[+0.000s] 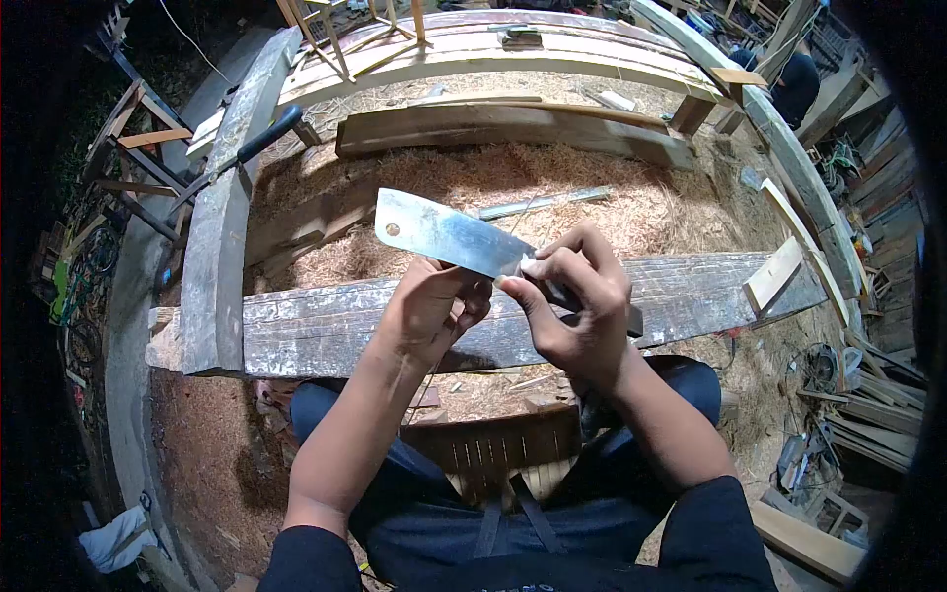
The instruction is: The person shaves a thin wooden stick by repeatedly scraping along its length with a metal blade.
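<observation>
A cleaver [446, 232] with a broad shiny blade and a hole near its far corner is held out over the wooden beam, its blade pointing up and left. My right hand [582, 301] is closed around the cleaver at its handle end, and a dark handle end shows past the palm. Something white sits at the right fingers beside the blade. Just under the blade, my left hand [434, 311] is closed in a pinch. A thin strip [426, 383] hangs below the left hand; the fingers hide where it is gripped.
A worn wooden beam [306, 331] lies across in front of my knees. Shavings [671, 207] cover the ground. Beyond are a thick plank [513, 130] and a long bench [592, 61]. Wood scraps [878, 424] are piled at right; a person [797, 87] is at upper right.
</observation>
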Motion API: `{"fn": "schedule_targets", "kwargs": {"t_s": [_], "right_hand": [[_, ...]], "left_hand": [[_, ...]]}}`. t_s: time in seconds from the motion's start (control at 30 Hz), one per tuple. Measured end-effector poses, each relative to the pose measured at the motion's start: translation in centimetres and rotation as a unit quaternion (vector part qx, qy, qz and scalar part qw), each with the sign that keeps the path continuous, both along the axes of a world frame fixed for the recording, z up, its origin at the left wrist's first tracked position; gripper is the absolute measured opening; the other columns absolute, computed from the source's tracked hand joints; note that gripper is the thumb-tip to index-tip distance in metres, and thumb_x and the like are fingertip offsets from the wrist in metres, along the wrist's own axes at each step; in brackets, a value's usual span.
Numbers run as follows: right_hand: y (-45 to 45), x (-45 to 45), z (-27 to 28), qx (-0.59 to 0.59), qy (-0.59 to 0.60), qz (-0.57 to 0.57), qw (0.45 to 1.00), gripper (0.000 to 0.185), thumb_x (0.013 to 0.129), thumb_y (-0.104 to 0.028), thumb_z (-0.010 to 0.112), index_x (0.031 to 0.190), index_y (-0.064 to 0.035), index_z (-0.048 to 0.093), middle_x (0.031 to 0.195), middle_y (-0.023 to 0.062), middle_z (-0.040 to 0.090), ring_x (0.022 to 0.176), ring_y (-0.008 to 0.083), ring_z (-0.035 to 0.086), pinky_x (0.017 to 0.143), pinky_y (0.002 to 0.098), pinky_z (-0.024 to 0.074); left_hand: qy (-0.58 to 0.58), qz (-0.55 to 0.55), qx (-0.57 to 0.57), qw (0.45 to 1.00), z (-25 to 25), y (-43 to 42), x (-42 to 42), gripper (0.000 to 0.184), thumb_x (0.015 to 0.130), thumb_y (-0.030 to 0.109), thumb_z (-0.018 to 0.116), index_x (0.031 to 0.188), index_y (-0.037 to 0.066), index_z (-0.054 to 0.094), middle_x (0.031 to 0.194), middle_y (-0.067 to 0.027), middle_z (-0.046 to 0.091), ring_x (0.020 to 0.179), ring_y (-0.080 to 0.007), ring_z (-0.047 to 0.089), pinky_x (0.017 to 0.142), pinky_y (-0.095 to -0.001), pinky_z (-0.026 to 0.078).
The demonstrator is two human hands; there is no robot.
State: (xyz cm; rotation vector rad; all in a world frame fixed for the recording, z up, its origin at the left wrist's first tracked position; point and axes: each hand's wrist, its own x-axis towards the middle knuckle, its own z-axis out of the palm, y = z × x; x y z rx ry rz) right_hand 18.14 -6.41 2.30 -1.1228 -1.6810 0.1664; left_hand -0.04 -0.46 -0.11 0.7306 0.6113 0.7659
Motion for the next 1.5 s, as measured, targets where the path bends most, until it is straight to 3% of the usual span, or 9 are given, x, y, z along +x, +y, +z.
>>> {"fn": "schedule_targets", "kwargs": {"t_s": [0.1, 0.37, 0.57, 0.87, 1.03, 1.23, 1.3, 1.33, 1.5], "right_hand": [[1.0, 0.7, -0.5, 0.012, 0.017, -0.056, 0.998, 0.025, 0.076, -0.01, 0.084, 0.075, 0.0021, 0.061, 0.077, 0.0102, 0.051, 0.061, 0.0198, 0.057, 0.053, 0.0333, 0.0474], [1.1, 0.7, -0.7, 0.039, 0.003, -0.057, 0.998, 0.025, 0.076, -0.011, 0.084, 0.076, 0.0011, 0.062, 0.076, 0.0092, 0.051, 0.057, 0.0168, 0.055, 0.05, 0.0313, 0.0443], [0.9, 0.7, -0.6, 0.02, 0.025, -0.039, 0.999, 0.025, 0.077, -0.008, 0.083, 0.075, 0.0023, 0.061, 0.076, 0.0102, 0.051, 0.058, 0.0182, 0.055, 0.051, 0.0323, 0.0453], [0.9, 0.6, -0.4, 0.018, 0.015, -0.044, 0.999, 0.025, 0.075, -0.009, 0.084, 0.076, 0.0016, 0.061, 0.078, 0.0103, 0.052, 0.058, 0.0191, 0.054, 0.051, 0.0325, 0.0447], [0.9, 0.7, -0.5, 0.009, 0.028, -0.056, 0.998, 0.024, 0.076, -0.009, 0.084, 0.076, 0.0017, 0.062, 0.078, 0.0109, 0.052, 0.06, 0.0209, 0.056, 0.052, 0.0332, 0.0462], [0.2, 0.2, -0.4, 0.008, 0.015, -0.007, 1.0, 0.023, 0.076, -0.008, 0.083, 0.078, 0.001, 0.062, 0.08, 0.0113, 0.053, 0.062, 0.0205, 0.058, 0.053, 0.0326, 0.0468], [1.0, 0.7, -0.5, -0.003, 0.044, -0.061, 0.997, 0.022, 0.076, -0.008, 0.083, 0.078, 0.0011, 0.063, 0.078, 0.0104, 0.052, 0.062, 0.0194, 0.058, 0.052, 0.0316, 0.0461], [0.9, 0.8, -0.2, 0.009, 0.014, -0.067, 0.998, 0.023, 0.077, -0.009, 0.083, 0.077, 0.001, 0.063, 0.076, 0.01, 0.051, 0.061, 0.0188, 0.056, 0.052, 0.0305, 0.0453], [0.8, 0.5, -0.7, 0.009, 0.02, -0.029, 0.999, 0.025, 0.077, -0.011, 0.084, 0.076, 0.0024, 0.062, 0.076, 0.0096, 0.051, 0.061, 0.018, 0.054, 0.051, 0.0318, 0.0439]], "left_hand": [[0.0, 0.031, -0.025, 0.999, 0.5, -0.2, 0.7, 0.015, 0.091, 0.011, 0.067, 0.101, 0.002, 0.062, 0.071, -0.0019, 0.062, 0.052, -0.0081, 0.054, 0.044, -0.0195, 0.041], [0.023, 0.034, -0.017, 0.999, 0.2, -0.4, 0.9, 0.014, 0.093, 0.015, 0.066, 0.099, 0.002, 0.064, 0.075, -0.0038, 0.064, 0.055, -0.0086, 0.054, 0.048, -0.0222, 0.042], [0.009, 0.037, -0.037, 0.999, 0.4, -0.4, 0.7, 0.012, 0.094, 0.006, 0.06, 0.098, 0.001, 0.07, 0.076, -0.0061, 0.067, 0.056, -0.0089, 0.053, 0.05, -0.0215, 0.038], [0.003, 0.018, -0.031, 0.999, -0.5, -0.1, 0.7, 0.01, 0.093, 0.011, 0.067, 0.101, 0.004, 0.066, 0.075, -0.0029, 0.065, 0.055, -0.0079, 0.054, 0.049, -0.021, 0.042], [0.032, 0.046, -0.038, 0.998, 0.3, -0.2, 1.0, 0.016, 0.092, 0.014, 0.071, 0.101, 0.001, 0.071, 0.071, -0.004, 0.066, 0.049, -0.0068, 0.051, 0.044, -0.0204, 0.036], [-0.041, 0.01, -0.015, 0.999, -0.8, -0.3, 0.4, 0.017, 0.093, 0.015, 0.071, 0.104, 0.003, 0.071, 0.081, -0.0047, 0.068, 0.05, -0.0047, 0.049, 0.044, -0.0187, 0.036], [0.031, 0.024, -0.027, 0.999, 0.3, -0.3, 0.9, 0.016, 0.092, 0.017, 0.071, 0.1, 0.005, 0.066, 0.077, -0.0026, 0.066, 0.057, -0.0069, 0.057, 0.05, -0.02, 0.045], [0.047, 0.056, -0.044, 0.996, 1.1, -0.8, 1.5, 0.018, 0.093, 0.019, 0.071, 0.098, 0.002, 0.07, 0.068, -0.0027, 0.063, 0.051, -0.0058, 0.05, 0.045, -0.0185, 0.037], [-0.016, 0.01, 0.001, 1.0, -1.3, 0.0, 0.5, 0.019, 0.093, 0.014, 0.071, 0.106, 0.001, 0.071, 0.076, -0.0051, 0.067, 0.052, -0.0052, 0.05, 0.047, -0.0188, 0.037]]}}
